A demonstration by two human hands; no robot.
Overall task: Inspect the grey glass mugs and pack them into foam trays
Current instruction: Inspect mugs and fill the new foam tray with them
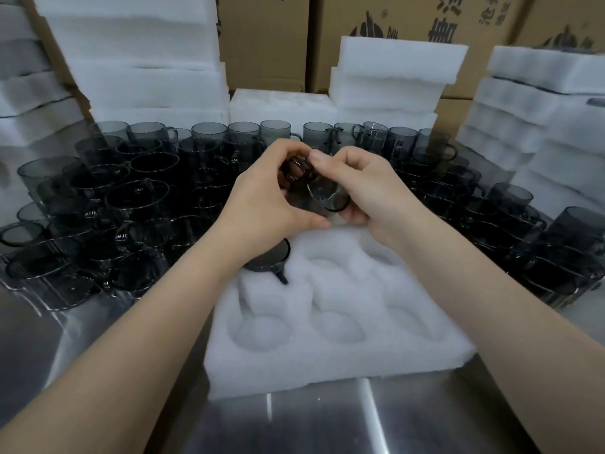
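The mug (324, 194) being inspected was held in the air just above the far edge of the foam tray (327, 355), tilted, with its open rim turned toward the person. The left grip (265, 194) was wrapped round it from the left, fingers curled over the top and thumb beneath. The right grip (370, 188) pinched it from the right, thumb on the upper part and fingers under the rim. Both held that one mug.

One packed mug (268, 257) sat in the tray's far-left pocket, its handle pointing toward the tray's near side. Every other pocket that showed was empty, so this tray looked barely begun. The held mug seemed to be at the checking stage, not yet set down. Dozens of loose mugs (131, 198) stood crowded to the left, to the right and beyond the tray, so most of the work appeared to lie ahead.

The tray lay flat on the steel bench (360, 421). Loose mugs pressed close against the far half of its left and right sides, while bare bench flanked its near half. Straight down into the pockets the way was open. A wide sideways sweep would probably have knocked glass. Beyond the mugs, foam stacks (147, 60) and cardboard boxes (262, 44) closed off the back.
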